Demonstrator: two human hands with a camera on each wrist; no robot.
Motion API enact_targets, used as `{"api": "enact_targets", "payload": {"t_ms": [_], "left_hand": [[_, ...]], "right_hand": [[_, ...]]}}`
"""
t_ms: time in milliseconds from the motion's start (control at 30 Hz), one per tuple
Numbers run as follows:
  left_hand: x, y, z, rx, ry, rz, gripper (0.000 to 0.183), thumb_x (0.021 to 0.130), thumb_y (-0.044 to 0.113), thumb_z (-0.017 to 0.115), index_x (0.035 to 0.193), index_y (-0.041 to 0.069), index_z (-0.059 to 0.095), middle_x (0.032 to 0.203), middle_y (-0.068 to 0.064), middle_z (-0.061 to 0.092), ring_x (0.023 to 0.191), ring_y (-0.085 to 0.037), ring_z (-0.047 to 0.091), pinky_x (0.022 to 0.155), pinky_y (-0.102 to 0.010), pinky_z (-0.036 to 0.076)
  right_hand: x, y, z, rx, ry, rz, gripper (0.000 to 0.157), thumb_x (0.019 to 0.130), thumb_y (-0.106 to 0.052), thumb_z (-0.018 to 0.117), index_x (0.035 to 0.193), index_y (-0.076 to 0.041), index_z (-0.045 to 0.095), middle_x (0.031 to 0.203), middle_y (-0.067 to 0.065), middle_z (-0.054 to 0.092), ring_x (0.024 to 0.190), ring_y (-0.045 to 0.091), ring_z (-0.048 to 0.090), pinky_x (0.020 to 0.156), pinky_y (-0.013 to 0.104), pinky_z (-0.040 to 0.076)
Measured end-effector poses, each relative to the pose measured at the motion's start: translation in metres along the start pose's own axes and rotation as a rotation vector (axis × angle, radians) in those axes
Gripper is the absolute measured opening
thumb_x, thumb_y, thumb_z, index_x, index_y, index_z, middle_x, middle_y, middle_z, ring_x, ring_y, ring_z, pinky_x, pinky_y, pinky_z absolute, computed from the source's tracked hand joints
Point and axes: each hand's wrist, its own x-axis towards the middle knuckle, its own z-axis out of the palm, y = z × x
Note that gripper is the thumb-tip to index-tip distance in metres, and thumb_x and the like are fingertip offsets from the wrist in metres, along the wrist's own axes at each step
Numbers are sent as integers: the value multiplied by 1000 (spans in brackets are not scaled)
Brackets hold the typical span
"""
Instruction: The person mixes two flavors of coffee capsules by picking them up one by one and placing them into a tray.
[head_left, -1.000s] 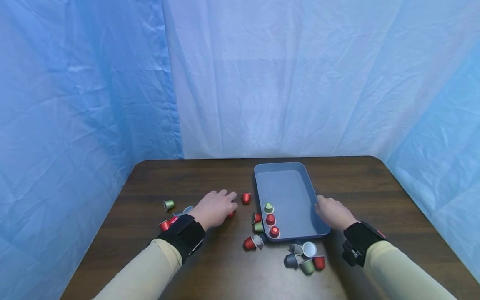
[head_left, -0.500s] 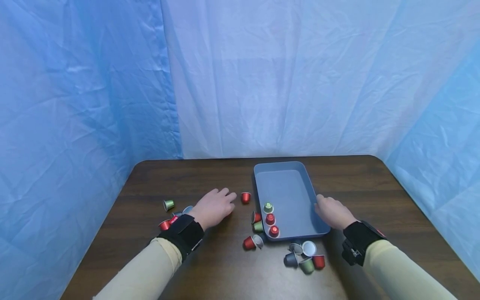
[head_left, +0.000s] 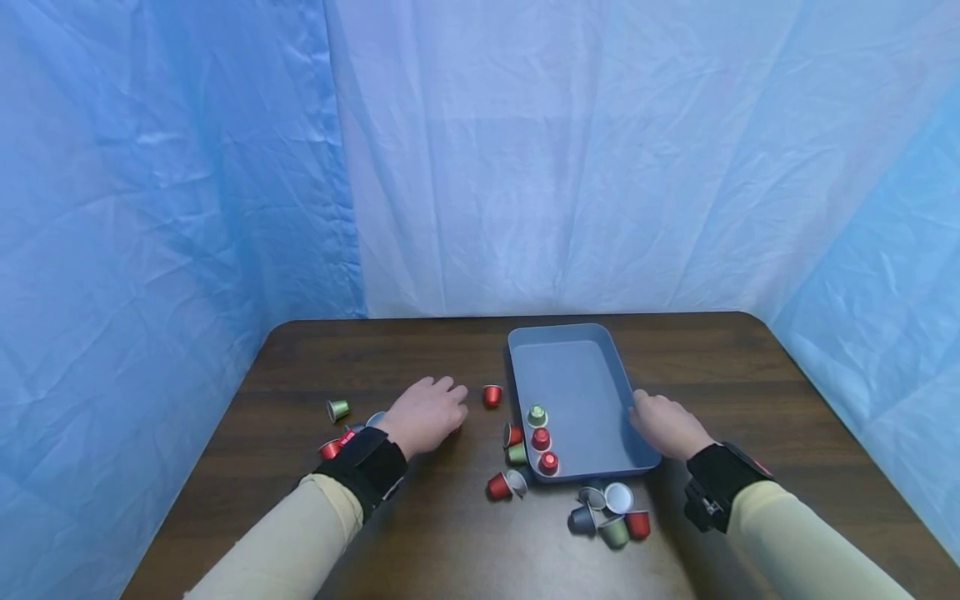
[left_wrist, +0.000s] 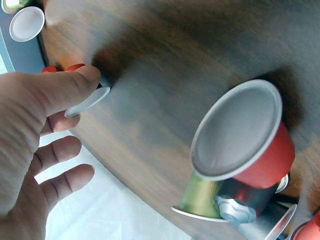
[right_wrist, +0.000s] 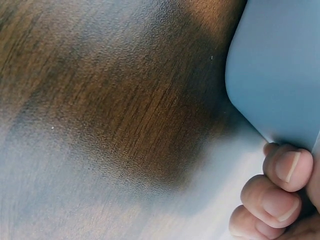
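Observation:
In the head view my left hand [head_left: 423, 415] is low over the table, left of the tray. In the left wrist view its thumb and index finger pinch a coffee capsule [left_wrist: 89, 103]; its pale lid shows, while the thumb hides most of its body. My right hand [head_left: 667, 425] grips the right edge of the blue-grey tray [head_left: 581, 375], fingers curled at its rim. Inside, along the tray's left side, stand a green capsule [head_left: 537, 415] and two red capsules [head_left: 541, 438], lids down. A lone red capsule [head_left: 492, 396] sits between the left hand and the tray.
Loose capsules, a red one [head_left: 512, 434] and a green one [head_left: 517, 454] among them, lie against the tray's left side. Several more, including a dark capsule [head_left: 581, 521], cluster before it. Another group with a green capsule [head_left: 337, 410] lies beside the left wrist.
My left hand has drawn slightly back to the left, and the red capsule seen under its fingers is now mostly hidden. The right hand and tray stay put.

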Motion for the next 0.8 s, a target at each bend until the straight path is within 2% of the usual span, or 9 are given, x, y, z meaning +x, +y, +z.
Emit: {"api": "enact_targets", "payload": {"t_ms": [300, 533, 800], "left_hand": [[-2, -4, -9, -41, 44, -48, 36, 87, 32, 84, 119, 19, 74, 114, -3, 69, 106, -23, 64, 99, -41, 54], [-4, -5, -21, -88, 75, -76, 41, 84, 34, 86, 120, 19, 72, 114, -2, 68, 104, -22, 64, 99, -40, 53], [-5, -5, -37, -138, 115, -71, 39, 85, 32, 85, 117, 17, 70, 108, -2, 67, 96, -20, 62, 93, -38, 55]], "right_hand": [[0, 1, 1, -11, 4, 5, 23, 107, -16, 51, 111, 6, 55, 85, 11, 60, 77, 24, 61, 65, 37, 52], [-1, 0, 1, -10, 12, -6, 23, 106, -16, 51, 111, 6, 55, 85, 11, 60, 77, 24, 61, 65, 38, 53], [-2, -1, 1, -21, 32, -28, 21, 106, -16, 52, 107, 5, 55, 80, 10, 57, 73, 23, 59, 62, 36, 49]]}}
